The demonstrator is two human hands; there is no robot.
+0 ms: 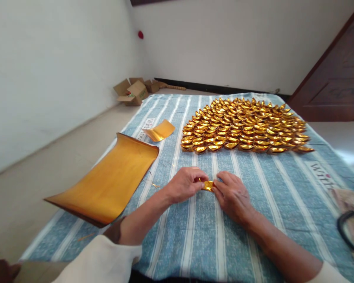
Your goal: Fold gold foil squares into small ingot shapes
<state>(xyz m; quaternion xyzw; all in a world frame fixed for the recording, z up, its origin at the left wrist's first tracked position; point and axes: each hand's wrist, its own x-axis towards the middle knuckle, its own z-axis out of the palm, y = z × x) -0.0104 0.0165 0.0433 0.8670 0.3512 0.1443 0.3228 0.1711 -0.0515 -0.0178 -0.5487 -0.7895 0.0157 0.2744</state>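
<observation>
Between my two hands, low over the striped cloth, is a small folded piece of shiny gold foil paper [208,185]. My left hand [185,184] pinches its left end between thumb and fingers. At the other end my right hand [231,193] has its thumb and fingertips closed on the paper. Beyond them stand many folded gold paper ingots [243,125], set close together in curved rows. Left of my left hand lies a large curled stack of gold foil sheets [115,177]. Past that stack is a smaller loose gold sheet [161,130], curved upward at its ends.
A blue and white striped cloth [177,236] covers the table. Black-handled scissors [349,228] lie partly in view at the right edge. Open cardboard boxes [132,92] stand on the floor beyond the far left corner. A brown door [333,78] is at the right.
</observation>
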